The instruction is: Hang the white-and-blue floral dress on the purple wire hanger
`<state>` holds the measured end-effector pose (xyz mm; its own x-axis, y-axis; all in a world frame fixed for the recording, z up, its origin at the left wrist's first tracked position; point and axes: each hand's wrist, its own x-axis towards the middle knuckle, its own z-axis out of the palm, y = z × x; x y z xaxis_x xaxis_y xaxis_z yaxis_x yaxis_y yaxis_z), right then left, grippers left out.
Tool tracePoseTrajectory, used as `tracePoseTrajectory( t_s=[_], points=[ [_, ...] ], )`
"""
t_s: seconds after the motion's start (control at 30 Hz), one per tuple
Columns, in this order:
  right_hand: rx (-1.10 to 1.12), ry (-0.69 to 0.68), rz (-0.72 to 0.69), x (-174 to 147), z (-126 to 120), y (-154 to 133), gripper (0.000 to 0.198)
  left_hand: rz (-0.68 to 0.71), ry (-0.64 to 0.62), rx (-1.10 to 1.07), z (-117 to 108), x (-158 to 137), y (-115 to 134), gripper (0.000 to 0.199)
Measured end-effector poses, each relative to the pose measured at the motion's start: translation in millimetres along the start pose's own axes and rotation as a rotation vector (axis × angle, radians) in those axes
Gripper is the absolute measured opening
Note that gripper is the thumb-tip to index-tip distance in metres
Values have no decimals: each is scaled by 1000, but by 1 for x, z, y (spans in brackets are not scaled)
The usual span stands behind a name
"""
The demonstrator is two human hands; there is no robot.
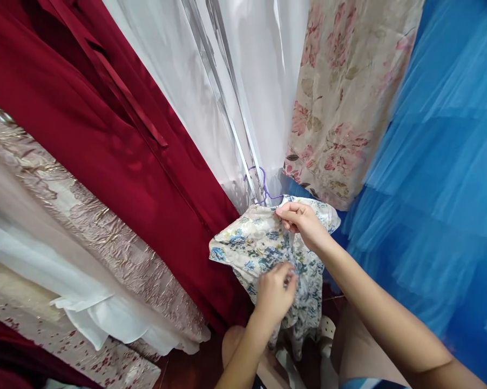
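Item: 1 dress [268,246], pale with blue flowers and touches of yellow, short sleeves spread to either side. Location: in front of me, just below the middle of my view; all clock positions are read from it, 12 at the top.

Fitting: 1 purple hanger [265,185], at 12 o'clock, its hook above the neckline. It overlaps the lower ends of 2 strips [231,124], pale and shiny; whether it hooks onto them I cannot tell.

Hands: 2, mine. My right hand [299,219], at 1 o'clock, has thumb and fingertips pressed together, pinching the edge of the neckline. My left hand [276,289], at 6 o'clock, is curled before the front of the dress, thumb near the fingertips, slightly blurred; whether it grips cloth I cannot tell.

Surroundings, hanging:
- Red gown [146,167], 10 o'clock, with a narrow sash.
- White cloth [259,81], 12 o'clock, behind the strips.
- Floral cloth [332,108], 1 o'clock, beige with pink flowers.
- Blue tulle [438,156], 2 o'clock, layered.
- Brocade [122,243], 9 o'clock, beige-pink and raised.

Below: 1 pale shoe [327,327] with holes, between 4 and 5 o'clock.
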<state>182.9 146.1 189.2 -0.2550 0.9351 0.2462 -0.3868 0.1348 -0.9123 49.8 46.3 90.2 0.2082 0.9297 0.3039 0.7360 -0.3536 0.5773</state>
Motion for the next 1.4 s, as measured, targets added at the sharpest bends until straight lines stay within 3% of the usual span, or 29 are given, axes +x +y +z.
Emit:
tracePoseTrajectory(
  t_s=[0.07,0.13,0.27,0.43,0.53,0.67,0.8,0.93,1.1,1.23,1.33,1.4],
  points=[
    [-55,-8,-9,-4,-1,1,24,-16,211,-139,-25,22,6,28],
    [-104,-31,-30,-7,-2,3,24,20,337,-196,-50,47,13,39],
    [-166,-61,-108,-7,-4,11,27,155,333,-53,-79,86,21,24],
    [-152,-55,-118,0,-7,39,29,205,451,-6,-84,104,18,18],
    [-183,-76,-53,-2,-14,58,30,114,652,-120,-95,109,-2,18],
    [-208,-102,3,-17,-28,72,32,-34,943,-438,-118,110,-56,17],
    [-215,-171,77,-38,-32,76,30,-360,1094,-918,-117,94,-108,14],
    [-210,-192,136,-54,-31,86,30,-595,1010,-1068,-78,68,-129,20],
    [-222,-10,201,-74,-65,109,35,-687,810,-1185,-14,39,-109,26],
    [-289,192,268,-98,-111,135,38,-452,581,-1238,11,29,-66,29],
    [-487,191,332,-112,-135,149,38,-272,452,-1160,12,29,-32,27],
    [-692,192,311,-117,-137,149,32,-198,385,-1041,9,30,-12,27]
  ],
)
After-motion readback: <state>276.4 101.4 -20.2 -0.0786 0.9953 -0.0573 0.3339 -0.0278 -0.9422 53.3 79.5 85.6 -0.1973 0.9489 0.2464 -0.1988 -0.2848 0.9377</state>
